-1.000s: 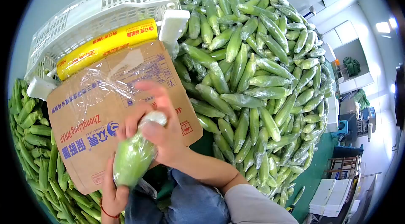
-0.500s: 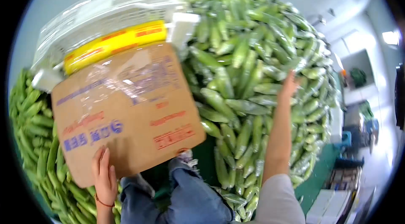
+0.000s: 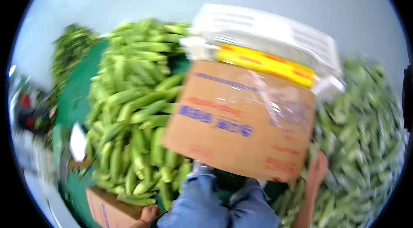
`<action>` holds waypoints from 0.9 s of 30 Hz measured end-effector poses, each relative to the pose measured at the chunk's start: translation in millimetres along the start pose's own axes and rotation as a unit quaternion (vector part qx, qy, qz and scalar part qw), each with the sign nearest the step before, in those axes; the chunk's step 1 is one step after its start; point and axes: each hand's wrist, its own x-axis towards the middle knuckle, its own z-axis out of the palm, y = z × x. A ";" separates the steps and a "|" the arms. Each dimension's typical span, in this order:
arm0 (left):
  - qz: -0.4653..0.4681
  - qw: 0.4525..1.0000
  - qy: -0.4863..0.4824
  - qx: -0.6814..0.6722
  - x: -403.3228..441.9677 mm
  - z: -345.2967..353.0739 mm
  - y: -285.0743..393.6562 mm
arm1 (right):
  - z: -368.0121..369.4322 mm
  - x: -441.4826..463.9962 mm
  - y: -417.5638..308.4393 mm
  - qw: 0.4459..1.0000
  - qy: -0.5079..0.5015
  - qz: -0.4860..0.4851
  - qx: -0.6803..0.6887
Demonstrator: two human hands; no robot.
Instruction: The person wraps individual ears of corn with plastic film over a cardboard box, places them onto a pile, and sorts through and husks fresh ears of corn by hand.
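Observation:
My left hand (image 3: pixel 150 214) is low in the view, beside the end of an unwrapped corn cob and the edge of a smaller carton (image 3: pixel 107 211). Its fingers are small and mostly turned away from me. My right hand (image 3: pixel 317 166) is blurred, just off the right edge of the large cardboard box (image 3: pixel 241 142), against the heap of plastic-wrapped corn cobs (image 3: pixel 365 142). Whether it holds anything is unclear. Left of the box lies a heap of bare green corn cobs (image 3: pixel 137 73). On the box's far side rests a yellow roll (image 3: pixel 266 64) of wrapping film.
Behind the roll stands a white plastic crate (image 3: pixel 266 26). A darker green pile (image 3: pixel 71 52) lies at the far left on the green floor (image 3: pixel 77 94). Nearer is a white object (image 3: pixel 78 142). My knees (image 3: pixel 215 204) are below the box.
The view has swung left, so the box now appears further right. My left hand has left the box for the bare corn side. My right hand has drawn back from the wrapped heap toward the box.

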 end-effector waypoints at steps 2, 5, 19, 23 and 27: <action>-0.095 0.995 0.000 0.000 -42.3 4.0 -49.3 | -1.9 0.9 29.0 0.988 0.023 -0.019 0.150; -0.175 0.984 -0.030 -0.014 -84.5 6.7 -82.8 | 12.2 34.1 32.5 0.940 -0.060 0.040 0.334; -0.241 0.947 -0.214 -0.011 -142.0 -15.6 -77.8 | -27.3 -5.6 -159.7 0.927 -0.220 -0.273 0.134; -0.281 0.916 -0.287 0.004 -153.5 -40.2 -74.7 | -42.7 -17.0 -144.7 0.941 -0.182 -0.281 0.053; -0.331 0.878 -0.347 0.018 -157.4 -91.7 -60.7 | -63.4 -28.7 -150.4 0.958 -0.152 -0.225 0.095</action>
